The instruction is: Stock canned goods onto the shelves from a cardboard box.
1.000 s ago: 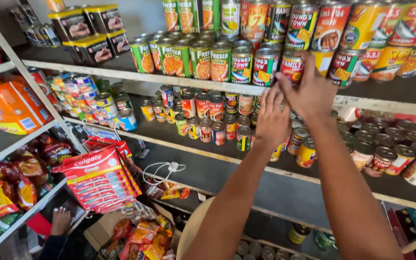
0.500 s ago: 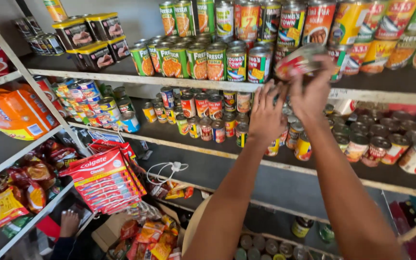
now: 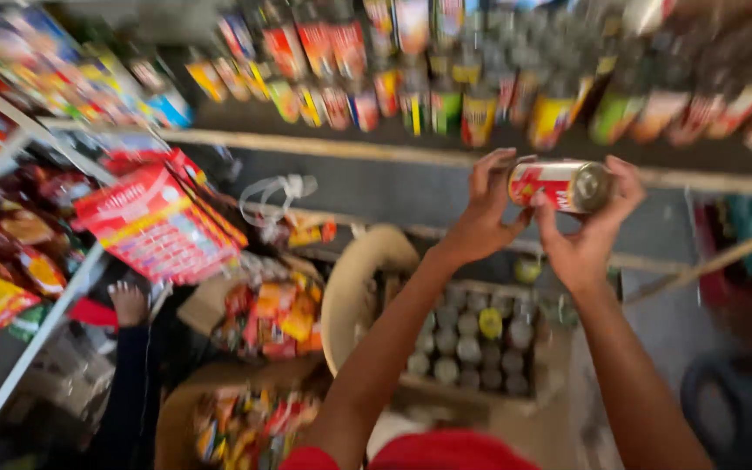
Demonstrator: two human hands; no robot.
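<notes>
Both hands clasp one red-and-white can [image 3: 560,184] in open air.
Left hand [image 3: 480,213] and right hand [image 3: 587,233] grip its ends, below the shelf edge [image 3: 324,148], above the box of cans [image 3: 480,348].

Red-and-white labelled can [image 3: 560,185] between both hands; red boxes [image 3: 154,226] stacked at left

Blurred shelf [image 3: 324,148] carries rows of apparently tinned cans [image 3: 446,104].

Small grocery shop: tin rows [image 3: 446,104] on shelf at 12 o'clock, snack packets [image 3: 10,261] at 9, carton of cans [image 3: 472,348] at 6.
</notes>
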